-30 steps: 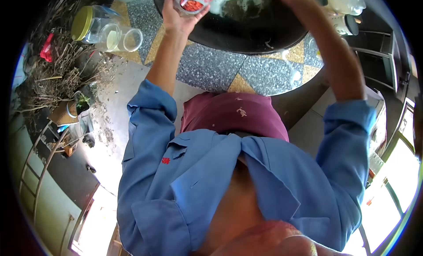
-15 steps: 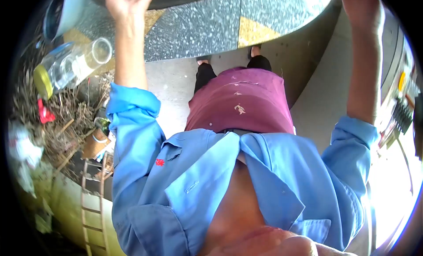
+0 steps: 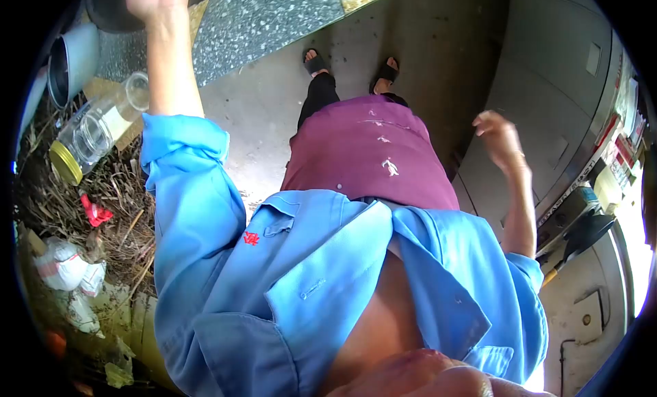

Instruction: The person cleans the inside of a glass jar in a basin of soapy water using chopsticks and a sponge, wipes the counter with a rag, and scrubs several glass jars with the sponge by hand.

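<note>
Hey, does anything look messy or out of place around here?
Yes, at left: a bright red item lies on a heap of dry twigs, with a crumpled white plastic bag close by. Both look like stray litter against the brown heap.

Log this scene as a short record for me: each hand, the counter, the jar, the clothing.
Left hand: cut off at the picture's top edge, by a dark round vessel; any grip is out of view
Right hand: out beside the apron, fingers partly curled, nothing seen in it
Counter: speckled grey with yellow patches
Jar: clear, yellow-lidded, tipped over
Clothing: blue shirt, maroon apron, dark sandals
</note>
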The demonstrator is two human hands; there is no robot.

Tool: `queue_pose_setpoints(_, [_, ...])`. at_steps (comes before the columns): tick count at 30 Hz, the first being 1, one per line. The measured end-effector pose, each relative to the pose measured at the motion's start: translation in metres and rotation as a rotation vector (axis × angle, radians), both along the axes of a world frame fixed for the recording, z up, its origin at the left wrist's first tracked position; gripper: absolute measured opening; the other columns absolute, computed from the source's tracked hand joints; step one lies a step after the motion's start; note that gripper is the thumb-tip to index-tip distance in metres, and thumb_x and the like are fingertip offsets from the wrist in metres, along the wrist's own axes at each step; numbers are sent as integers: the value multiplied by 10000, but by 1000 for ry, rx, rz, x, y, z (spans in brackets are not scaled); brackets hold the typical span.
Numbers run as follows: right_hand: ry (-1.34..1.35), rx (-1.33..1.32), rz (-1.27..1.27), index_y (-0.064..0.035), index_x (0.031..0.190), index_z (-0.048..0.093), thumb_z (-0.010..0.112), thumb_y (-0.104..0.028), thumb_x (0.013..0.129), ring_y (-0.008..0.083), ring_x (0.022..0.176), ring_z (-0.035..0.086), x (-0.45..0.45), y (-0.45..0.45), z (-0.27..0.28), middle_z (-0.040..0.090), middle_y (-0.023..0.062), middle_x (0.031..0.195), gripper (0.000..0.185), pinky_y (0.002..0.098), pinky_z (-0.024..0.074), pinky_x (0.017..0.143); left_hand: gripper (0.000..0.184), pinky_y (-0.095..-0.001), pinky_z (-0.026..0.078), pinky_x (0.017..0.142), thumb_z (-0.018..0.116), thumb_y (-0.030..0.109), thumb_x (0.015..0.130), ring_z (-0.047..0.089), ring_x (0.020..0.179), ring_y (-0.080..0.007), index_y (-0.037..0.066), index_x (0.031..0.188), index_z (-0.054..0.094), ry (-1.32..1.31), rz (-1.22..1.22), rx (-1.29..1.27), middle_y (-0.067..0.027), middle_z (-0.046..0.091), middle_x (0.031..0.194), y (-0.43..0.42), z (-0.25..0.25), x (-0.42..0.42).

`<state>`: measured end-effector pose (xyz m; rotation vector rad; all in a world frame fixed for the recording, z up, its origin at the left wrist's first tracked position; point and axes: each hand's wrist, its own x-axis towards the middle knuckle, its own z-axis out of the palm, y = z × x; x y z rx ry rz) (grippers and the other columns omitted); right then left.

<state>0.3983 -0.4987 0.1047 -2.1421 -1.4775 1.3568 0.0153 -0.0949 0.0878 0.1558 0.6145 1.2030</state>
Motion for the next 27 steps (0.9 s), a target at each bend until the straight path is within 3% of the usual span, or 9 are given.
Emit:
queue_pose_setpoints(2, [-239, -398, 112, -51, 837, 575, 468, -128, 809, 242, 682, 584, -22, -12, -14, 575, 114, 683, 135, 331, 450, 634, 431, -430, 449, 690, 383, 351, 809, 481, 945, -335, 35, 1090, 469, 28, -15, -38, -165, 509, 1061, 3, -8, -6])
queue_pose_setpoints(5, [-116, -335, -189, -36, 867, 570, 460, -171, 845, 236, 639, 582, -30, -18, -16, 570, 116, 659, 176, 328, 450, 603, 453, -440, 444, 695, 387, 366, 806, 459, 955, -350, 31, 1104, 457, 69, -52, -95, -172, 487, 1076, 12, -19, -14])
queue_pose_setpoints(13, [-75, -155, -348, -10, 865, 575, 455, -216, 868, 135, 587, 504, 3, 4, -31, 519, 53, 606, 238, 272, 420, 591, 516, -466, 429, 708, 397, 405, 798, 401, 983, -390, 19, 1141, 423, 57, -217, -356, -192, 431, 1117, 40, -32, -34])
queue_pose_setpoints(14, [-69, -149, -357, -10, 867, 575, 451, -222, 870, 138, 594, 509, 4, 4, -32, 522, 55, 610, 245, 275, 421, 595, 557, -407, 400, 667, 373, 416, 783, 369, 945, -378, 8, 1161, 394, 150, -155, -198, -209, 392, 1118, 32, -41, -31])
queue_pose_setpoints(17, [-53, -154, -380, -10, 873, 574, 443, -232, 874, 145, 607, 519, 3, -5, -34, 530, 60, 620, 258, 284, 424, 603, 503, -478, 415, 690, 374, 424, 830, 390, 964, -403, 71, 1188, 372, 507, -104, -280, -221, 378, 1141, 24, -33, -22])
queue_pose_setpoints(21, [-36, -217, -397, -6, 872, 571, 442, -240, 876, 156, 621, 532, -1, -25, -41, 540, 71, 632, 267, 293, 427, 610, 450, -471, 464, 683, 519, 102, 788, 466, 921, -353, -13, 1170, 311, 724, 82, -395, -191, 373, 1130, 38, -54, -36])
queue_pose_setpoints(22, [-34, -224, -394, -11, 868, 572, 433, -268, 884, 156, 622, 532, -1, -31, -44, 539, 74, 631, 293, 297, 426, 612, 440, -468, 476, 717, 500, 11, 767, 468, 929, -354, -89, 1142, 291, 802, 139, -415, -201, 354, 1136, 20, -28, -11])
queue_pose_setpoints(24, [99, -193, -491, 3, 816, 568, 446, -48, 806, 157, 610, 531, -1, -44, -51, 541, 75, 628, 132, 282, 432, 614, 461, -494, 467, 804, 526, 16, 758, 439, 1012, -386, -121, 1131, 292, 844, 8, -279, -228, 311, 1193, 32, -55, -46])
queue_pose_setpoints(27, [196, -30, -524, 9, 748, 561, 418, 111, 686, 161, 585, 525, 4, -66, -64, 556, 76, 639, 186, 268, 439, 604, 533, -479, 417, 904, 573, 55, 751, 431, 1066, -386, -72, 1191, 299, 835, -85, 53, -212, 347, 1208, -2, -31, -39])
